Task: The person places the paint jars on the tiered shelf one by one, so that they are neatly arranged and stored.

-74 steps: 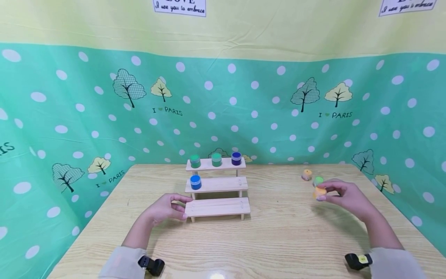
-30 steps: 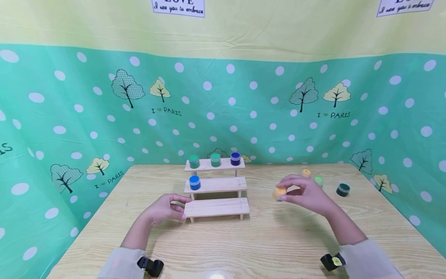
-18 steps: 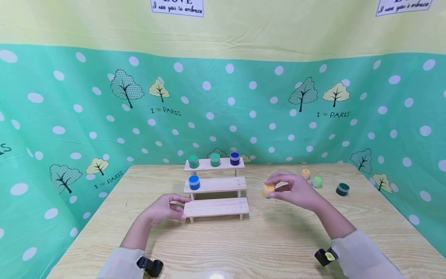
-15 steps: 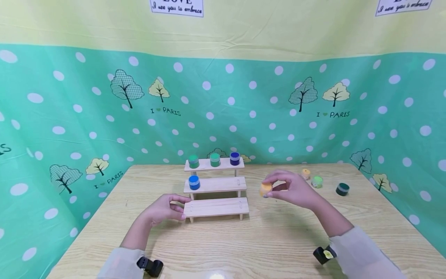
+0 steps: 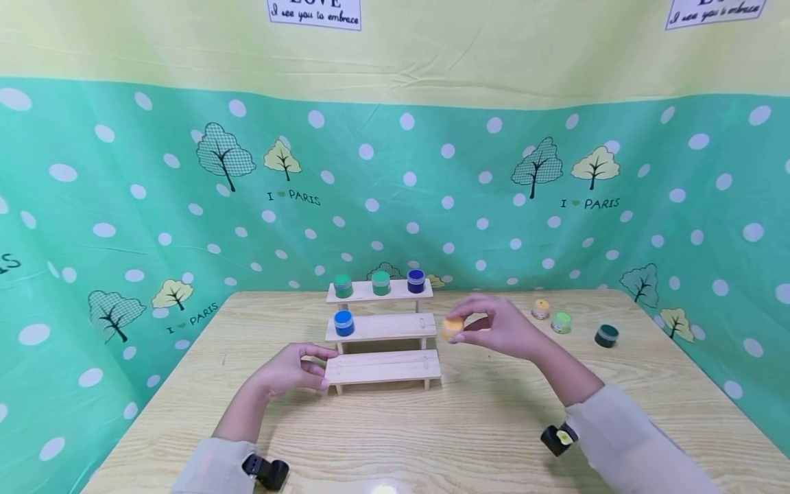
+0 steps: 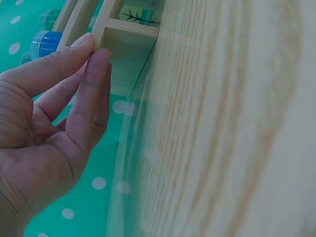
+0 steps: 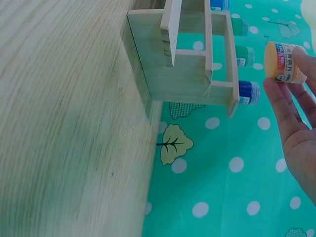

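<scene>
A three-tier wooden display stand (image 5: 382,369) stands mid-table. Two green paint jars (image 5: 380,283) and a dark blue paint jar (image 5: 416,281) line its top tier; a blue paint jar (image 5: 344,323) sits at the left of the middle tier, and nothing is on the bottom one. My left hand (image 5: 291,374) pinches the left end of the bottom tier between thumb and fingers, seen closely in the left wrist view. Between thumb and fingertips, my right hand (image 5: 501,328) holds an orange paint jar (image 7: 282,61) with a printed label, raised just beyond the middle tier's right end.
At the back right of the wooden table (image 5: 494,425) are another orange jar (image 5: 540,309), a light green jar (image 5: 561,322) and a dark green jar (image 5: 607,335). A dotted green curtain (image 5: 450,185) hangs behind the table and along its sides.
My right hand has carried the orange jar leftward from beside the jars at the right to the stand's right side. My left hand has kept its grip on the stand.
</scene>
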`<action>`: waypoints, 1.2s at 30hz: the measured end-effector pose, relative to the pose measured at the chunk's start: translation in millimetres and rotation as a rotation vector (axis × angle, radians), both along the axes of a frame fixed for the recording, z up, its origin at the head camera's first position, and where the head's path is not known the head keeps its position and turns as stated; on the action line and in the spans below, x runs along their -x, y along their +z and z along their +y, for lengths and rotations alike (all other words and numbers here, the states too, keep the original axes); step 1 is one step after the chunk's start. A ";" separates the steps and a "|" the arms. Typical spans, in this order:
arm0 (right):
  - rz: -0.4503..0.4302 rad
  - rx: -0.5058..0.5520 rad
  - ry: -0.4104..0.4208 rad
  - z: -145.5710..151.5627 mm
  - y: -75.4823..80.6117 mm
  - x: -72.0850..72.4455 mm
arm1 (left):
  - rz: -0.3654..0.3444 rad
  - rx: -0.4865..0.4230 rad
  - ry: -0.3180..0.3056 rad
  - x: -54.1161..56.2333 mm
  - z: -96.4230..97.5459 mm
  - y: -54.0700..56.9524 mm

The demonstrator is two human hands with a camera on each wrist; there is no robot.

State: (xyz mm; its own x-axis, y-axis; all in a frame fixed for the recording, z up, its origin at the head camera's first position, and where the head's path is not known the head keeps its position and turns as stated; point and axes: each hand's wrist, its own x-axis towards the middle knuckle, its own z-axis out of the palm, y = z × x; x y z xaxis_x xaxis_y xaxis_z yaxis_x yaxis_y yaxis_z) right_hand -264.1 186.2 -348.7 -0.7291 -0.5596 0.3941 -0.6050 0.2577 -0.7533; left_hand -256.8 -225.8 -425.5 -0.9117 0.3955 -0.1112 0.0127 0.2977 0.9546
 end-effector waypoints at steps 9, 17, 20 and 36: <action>0.006 -0.012 0.016 -11.9 2.8 5.2 | -0.001 0.023 0.024 0.9 -0.2 -1.4; 0.025 -0.015 0.024 -24.4 3.0 12.6 | 0.001 0.032 0.025 0.6 -0.2 -0.5; 0.023 -0.013 0.028 -29.6 0.5 16.1 | 0.001 0.037 0.027 0.5 -0.2 -0.4; 0.021 -0.061 0.035 -62.7 -7.6 34.6 | 0.003 0.041 0.036 1.2 0.6 -0.7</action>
State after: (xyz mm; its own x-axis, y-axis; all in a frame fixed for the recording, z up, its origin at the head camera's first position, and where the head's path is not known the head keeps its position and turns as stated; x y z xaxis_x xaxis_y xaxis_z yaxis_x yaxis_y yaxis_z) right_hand -298.8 123.5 -356.3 -0.7007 -0.6079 0.3735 -0.6300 0.2815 -0.7238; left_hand -258.0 -225.2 -426.1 -0.9255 0.3579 -0.1239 0.0044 0.3373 0.9414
